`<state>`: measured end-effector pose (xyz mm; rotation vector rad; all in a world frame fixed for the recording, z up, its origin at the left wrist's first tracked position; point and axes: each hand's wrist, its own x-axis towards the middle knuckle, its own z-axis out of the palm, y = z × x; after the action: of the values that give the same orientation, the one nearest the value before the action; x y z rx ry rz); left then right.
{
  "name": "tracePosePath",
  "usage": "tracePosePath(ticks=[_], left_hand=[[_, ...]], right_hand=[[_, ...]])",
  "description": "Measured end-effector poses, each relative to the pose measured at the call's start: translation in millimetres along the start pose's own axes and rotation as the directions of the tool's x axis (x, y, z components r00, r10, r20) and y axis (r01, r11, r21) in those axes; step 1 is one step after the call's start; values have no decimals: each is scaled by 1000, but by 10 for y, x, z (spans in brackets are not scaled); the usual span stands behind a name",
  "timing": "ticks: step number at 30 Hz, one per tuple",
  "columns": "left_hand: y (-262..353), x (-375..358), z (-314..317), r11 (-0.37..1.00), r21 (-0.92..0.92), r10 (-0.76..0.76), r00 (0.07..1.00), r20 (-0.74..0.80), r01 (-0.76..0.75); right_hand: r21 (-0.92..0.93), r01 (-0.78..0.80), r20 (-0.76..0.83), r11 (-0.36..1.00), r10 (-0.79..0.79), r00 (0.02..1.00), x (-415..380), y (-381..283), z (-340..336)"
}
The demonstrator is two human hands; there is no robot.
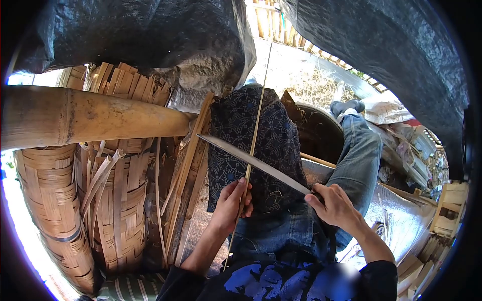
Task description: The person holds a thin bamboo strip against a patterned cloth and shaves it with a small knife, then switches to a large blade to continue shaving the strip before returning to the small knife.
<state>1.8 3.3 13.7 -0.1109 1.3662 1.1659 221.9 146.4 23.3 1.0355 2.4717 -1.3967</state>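
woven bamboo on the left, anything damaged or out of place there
A few pale strips jut out at an angle, ends splayed, while the weave around them lies flat. They could be loose or unfinished; I can't tell which.

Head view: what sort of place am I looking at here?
Probably a makeshift bamboo-craft workspace under cover: woven bamboo pieces stand at the left, a long knife crosses a thin strip over the lap, and dark sheeting hangs overhead.

There is one blade, one patterned cloth, one pole.
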Motion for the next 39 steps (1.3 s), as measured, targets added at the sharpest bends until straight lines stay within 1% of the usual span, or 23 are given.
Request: tracePosePath(ticks=[3,5,7,9,10,12,16,18,20,22,24,25,26,27,28,29,30,32,34,36,37,38,39], left_hand=[[6,36,-33,999,50,7,1000,6,-7],[19,43,-57,999,45,2,1000,18,-3],[50,33,-59,999,38,1,1000,27,-2],[115,0,-13,996,-50,-81,995,-50,78],[144,-12,28,995,-50,-84,995,-53,81],[175,-20,108,994,-56,-97,985,-142,90],[118,38,45,994,-87,-73,993,-92,65],[115,49,32,998,-14,-65,994,-92,64],[86,69,15,998,9,-55,992,-111,56],[72,70,23,998,32,-47,991,-126,51],[58,30,49,997,81,13,990,-143,-1],[32,26,52,997,81,7,990,-142,4],[6,26,54,987,156,59,986,-155,-34],[-9,27,56,971,230,112,980,-165,-72],[-10,25,57,971,228,110,980,-164,-70],[-7,17,59,944,317,153,972,-176,-91],[-8,12,58,909,403,196,963,-184,-108],[-23,17,49,909,401,204,961,-185,-116],[-18,16,49,909,397,214,959,-183,-127],[42,-12,66,965,252,125,975,-182,-76],[77,-30,69,965,251,125,975,-186,-76],[108,-52,72,972,220,115,980,-161,-78],[123,-57,77,979,188,105,985,-134,-79]], right_hand=[[-31,-13,-3,999,12,1000,45,43,2],[-58,-104,93,993,109,990,74,-13,-49],[-22,-98,98,995,100,990,77,-81,-105],[13,-88,107,996,87,991,95,-100,-112],[51,-65,76,997,61,995,84,-97,-97],[88,-49,47,995,45,998,59,-90,-94],[50,-82,100,995,77,992,69,-81,-126],[60,-106,123,993,98,988,73,-40,-83],[-48,-124,97,991,129,987,61,40,0],[-95,-135,84,986,143,986,61,-42,-19],[-139,-153,73,978,164,984,33,-20,34],[-174,-55,-42,983,48,998,12,65,113],[-221,40,-152,974,-75,985,4,99,144],[-222,37,-151,974,-72,986,-3,88,123],[-196,-37,-75,980,23,997,7,23,68],[-173,-114,4,978,117,993,10,-11,42],[-172,-116,6,978,119,993,2,5,66],[-245,-3,-128,970,-29,991,-9,59,142],[-249,36,-164,968,-79,983,-6,90,163],[-255,78,-201,964,-132,971,19,37,114],[-183,-36,-78,982,22,997,38,-68,8],[-128,-161,59,979,169,984,55,-146,-69],[-130,-159,63,979,168,984,72,-180,-108]])
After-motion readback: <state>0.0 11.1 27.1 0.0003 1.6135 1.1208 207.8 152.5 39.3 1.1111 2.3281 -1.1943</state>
